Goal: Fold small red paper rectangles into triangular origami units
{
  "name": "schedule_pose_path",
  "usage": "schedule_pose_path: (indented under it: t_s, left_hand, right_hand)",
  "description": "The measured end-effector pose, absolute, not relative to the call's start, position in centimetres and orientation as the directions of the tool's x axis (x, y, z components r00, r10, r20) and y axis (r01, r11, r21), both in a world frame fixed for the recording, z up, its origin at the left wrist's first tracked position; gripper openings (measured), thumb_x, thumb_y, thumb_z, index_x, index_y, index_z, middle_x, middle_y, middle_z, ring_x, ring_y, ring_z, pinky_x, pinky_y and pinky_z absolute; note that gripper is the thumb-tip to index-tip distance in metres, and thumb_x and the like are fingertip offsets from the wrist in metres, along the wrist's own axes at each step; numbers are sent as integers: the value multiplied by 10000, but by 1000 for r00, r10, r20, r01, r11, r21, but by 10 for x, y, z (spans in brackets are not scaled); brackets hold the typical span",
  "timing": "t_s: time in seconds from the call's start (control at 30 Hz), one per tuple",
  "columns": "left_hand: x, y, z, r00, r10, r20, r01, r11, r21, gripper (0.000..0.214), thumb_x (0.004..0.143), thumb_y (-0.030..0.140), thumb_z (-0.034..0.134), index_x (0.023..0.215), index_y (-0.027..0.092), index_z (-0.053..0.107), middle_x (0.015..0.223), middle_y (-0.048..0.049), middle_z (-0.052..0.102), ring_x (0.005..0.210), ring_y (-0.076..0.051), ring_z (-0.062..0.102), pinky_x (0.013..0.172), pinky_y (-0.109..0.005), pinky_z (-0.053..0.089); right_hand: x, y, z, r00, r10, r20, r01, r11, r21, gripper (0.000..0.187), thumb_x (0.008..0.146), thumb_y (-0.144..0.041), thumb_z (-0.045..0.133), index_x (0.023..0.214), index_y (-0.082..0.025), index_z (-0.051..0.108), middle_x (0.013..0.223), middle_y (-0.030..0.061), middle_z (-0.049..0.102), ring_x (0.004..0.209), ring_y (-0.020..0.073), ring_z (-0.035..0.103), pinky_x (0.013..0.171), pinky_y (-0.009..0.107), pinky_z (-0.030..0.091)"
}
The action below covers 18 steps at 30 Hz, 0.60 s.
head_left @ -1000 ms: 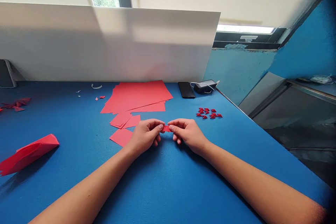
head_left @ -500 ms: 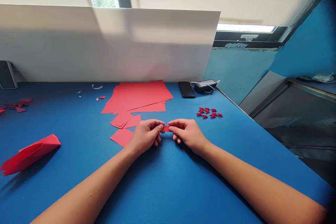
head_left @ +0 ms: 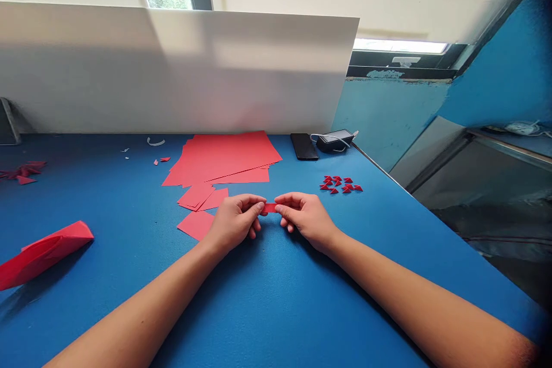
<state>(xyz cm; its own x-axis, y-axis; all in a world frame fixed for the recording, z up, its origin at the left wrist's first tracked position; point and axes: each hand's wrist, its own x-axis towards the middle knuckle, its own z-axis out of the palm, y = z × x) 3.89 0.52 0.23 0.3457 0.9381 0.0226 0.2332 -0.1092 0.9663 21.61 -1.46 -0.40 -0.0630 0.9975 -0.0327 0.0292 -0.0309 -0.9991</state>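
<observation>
Fingertips (head_left: 261, 203) of both hands are clamped on a short red paper strip (head_left: 270, 207), one hand at each end. Left hand (head_left: 235, 221) holds the left end and right hand (head_left: 306, 218) the right, their remaining fingers curled in beneath. The strip sits between them, near the table's middle, and seems to be held just above the blue table (head_left: 116, 213), though the view makes that hard to judge.

Just beyond the left hand lie three loose red squares (head_left: 196, 225), overlapping or nearly so. Farther on, a stack of red sheets (head_left: 222, 160) rests against the foot of a white board (head_left: 172, 69) that runs along the table's far side. Beyond the right hand is a cluster of small red triangles (head_left: 338, 185). Past them, at the far edge, are a black phone (head_left: 304, 146) and a power bank (head_left: 332, 140) with a white cable (head_left: 321, 137).

Well to the left, a large folded red paper piece (head_left: 43, 254) lies near the near-left corner. Red scraps (head_left: 21, 172) sit at the far left, and a white paper curl (head_left: 155, 142) lies near the board.
</observation>
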Motion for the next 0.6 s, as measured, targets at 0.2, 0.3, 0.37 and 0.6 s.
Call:
schedule_pose_path:
  t_s: [0.2,0.3,0.37,0.6]
  left_hand:
    - [38,5,6,355,935,-17,211,-62,975,303,868,350,535,1025,103,616,654,-28,649,429,-97,557,398,-200,450]
    - [38,5,8,395,917,-58,196,-22,980,348,875,378,524,1073,101,599,602,-17,640,416,-107,568,412,-209,456]
    - [37,6,9,422,904,-75,184,-4,983,349,855,397,554,1040,106,609,728,-56,684,453,-107,596,423,-209,466]
    - [37,6,9,460,885,-74,186,-14,983,300,815,406,605,843,110,645,796,-71,683,524,-107,615,453,-203,488]
  right_hand:
    - [214,-16,-4,-58,998,-14,74,-10,-997,270,722,-317,676,906,-122,649,612,-9,628,443,88,532,409,210,408]
    - [215,-17,-5,-62,998,1,103,7,-995,277,740,-325,666,927,-121,651,616,-4,628,452,92,536,412,211,413]
    - [216,-17,-5,-59,998,10,111,17,-994,288,746,-336,665,936,-121,647,640,3,634,461,94,542,414,211,416]
    - [216,-20,-2,-135,990,43,112,59,-992,294,767,-384,661,920,-134,644,734,30,665,478,94,546,424,216,427]
